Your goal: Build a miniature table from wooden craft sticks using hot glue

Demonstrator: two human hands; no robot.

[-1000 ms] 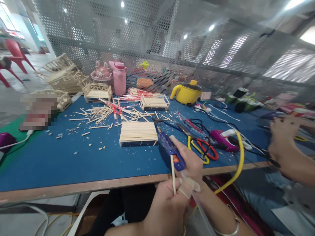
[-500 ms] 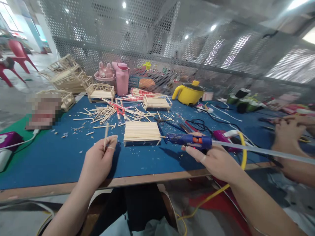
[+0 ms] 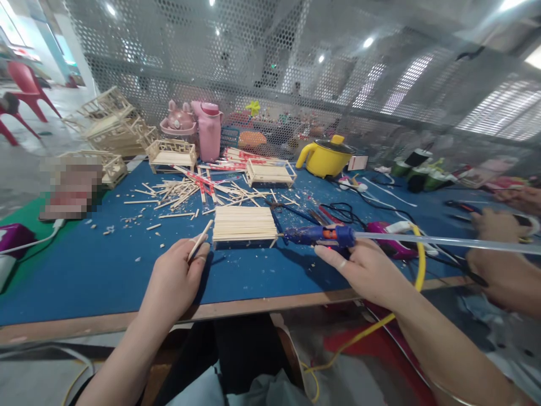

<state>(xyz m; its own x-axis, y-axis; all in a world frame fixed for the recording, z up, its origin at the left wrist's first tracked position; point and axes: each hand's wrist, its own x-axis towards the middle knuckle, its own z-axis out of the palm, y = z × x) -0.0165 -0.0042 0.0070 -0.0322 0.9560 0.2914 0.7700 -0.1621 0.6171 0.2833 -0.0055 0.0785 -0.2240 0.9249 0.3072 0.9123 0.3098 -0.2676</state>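
Note:
Between my hands a small slatted platform of wooden sticks (image 3: 244, 223) stands on the blue tabletop. My left hand (image 3: 180, 270) is closed around a short wooden stick (image 3: 200, 240), which leans up toward the platform's left side. On the other side my right hand (image 3: 363, 265) grips a blue hot glue gun (image 3: 319, 235). Its nozzle points left, at the platform's right edge; whether it touches cannot be told. A long translucent glue stick (image 3: 422, 240) sticks out of the gun's back end.
Loose sticks (image 3: 181, 194) are strewn behind the platform. Small stick-built beds (image 3: 270, 172) stand farther back, near a pink bottle (image 3: 209, 132) and a yellow pot (image 3: 325, 158). Pliers (image 3: 291, 211) and black cables lie behind the gun. Another person's hands (image 3: 494, 237) work at the right.
The stick in my left hand has tilted from nearly upright to leaning right, closer to the platform. My right hand and the glue gun have shifted slightly left. The other person's hands have moved.

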